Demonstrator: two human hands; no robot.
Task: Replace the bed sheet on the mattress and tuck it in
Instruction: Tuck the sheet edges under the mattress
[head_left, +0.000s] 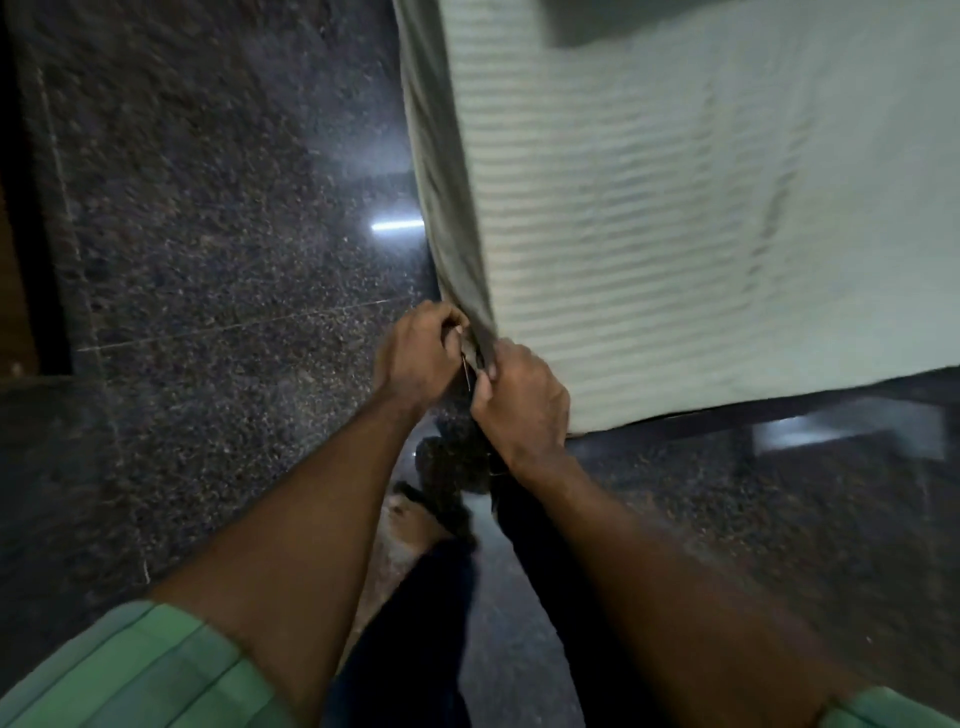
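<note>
While both hands pinch it at the bed's near corner, left hand (415, 353) beside right hand (519, 395), the pale green ribbed cotton sheet (649, 218) covers the mattress; soft, light cloth, best gathered right at that corner fold

One head-worn camera looks forward and steeply down along both forearms. It sits close above the bed (675, 208) corner, with the floor (208, 234) filling the left side.
</note>
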